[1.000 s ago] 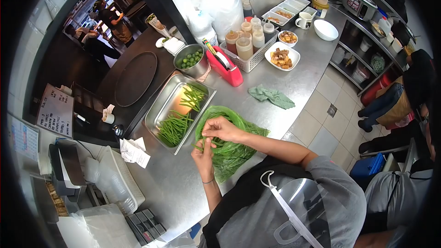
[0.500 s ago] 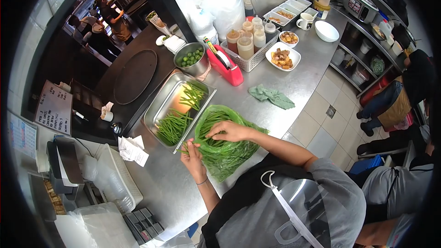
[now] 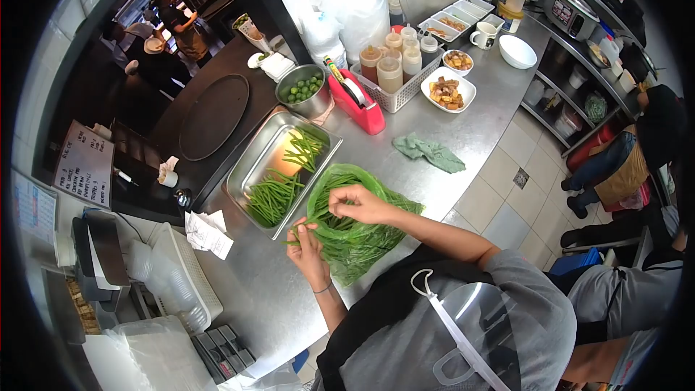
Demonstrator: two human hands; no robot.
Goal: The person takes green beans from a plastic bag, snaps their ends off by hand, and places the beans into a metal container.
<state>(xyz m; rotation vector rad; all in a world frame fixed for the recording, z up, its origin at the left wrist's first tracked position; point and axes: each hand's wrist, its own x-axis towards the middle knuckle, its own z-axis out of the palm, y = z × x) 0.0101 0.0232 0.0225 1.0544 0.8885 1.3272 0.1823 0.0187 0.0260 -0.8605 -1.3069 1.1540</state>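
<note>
A green plastic bag [image 3: 362, 250] full of long green beans lies open on the steel counter. Over its mouth is my right hand [image 3: 356, 204], fingers curled together; what they hold, if anything, is too small to tell. My left hand [image 3: 308, 252], at the bag's left edge, pinches a green bean [image 3: 295, 240] between thumb and fingers. Beyond the bag a steel tray [image 3: 331, 146] carries two bunches of green beans, a nearer one [image 3: 274, 198] and a farther one [image 3: 302, 150].
Behind the tray stand a bowl of green limes [image 3: 304, 94] and a red tape dispenser [image 3: 356, 105]. A green cloth [image 3: 428, 153], a bottle basket [image 3: 397, 98] and a white bowl of food [image 3: 447, 94] sit rightward. Paper slips [image 3: 208, 234] lie left. People stand at far right.
My hands have moved apart from each other. The left went left and down with a bean; the right stayed over the bag, dipping toward the beans and then rising slightly.
</note>
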